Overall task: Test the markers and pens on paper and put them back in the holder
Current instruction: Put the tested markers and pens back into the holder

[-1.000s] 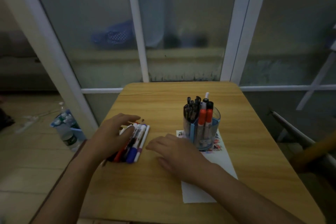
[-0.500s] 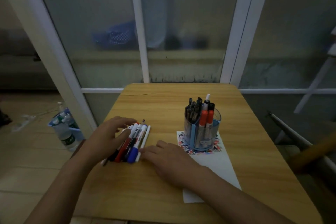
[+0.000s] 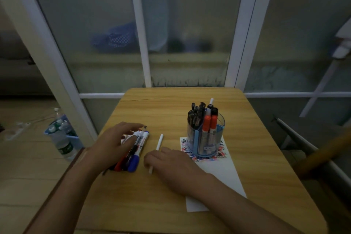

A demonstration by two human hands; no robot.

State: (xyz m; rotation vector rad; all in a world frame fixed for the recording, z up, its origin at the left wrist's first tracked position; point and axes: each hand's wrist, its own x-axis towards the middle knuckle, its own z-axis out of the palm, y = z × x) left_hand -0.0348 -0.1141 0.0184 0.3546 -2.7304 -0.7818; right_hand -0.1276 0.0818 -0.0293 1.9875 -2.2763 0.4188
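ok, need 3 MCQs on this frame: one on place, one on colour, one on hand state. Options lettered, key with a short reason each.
1. Where does the holder stand?
A. on the floor
B. on the paper's scribbled end
C. under the left hand

2. What colour are the caps on the two front markers in the holder?
A. green
B. yellow
C. orange-red

3. What is the right hand doing?
A. lying over a white pen
B. lifting the holder
C. writing on the paper

Key: B, its base sits on the scribbles; C, both caps show orange-red; A, the pen sticks out either side of the hand.

Dim, murky indoor light, soft focus, wide-angle bending at edges
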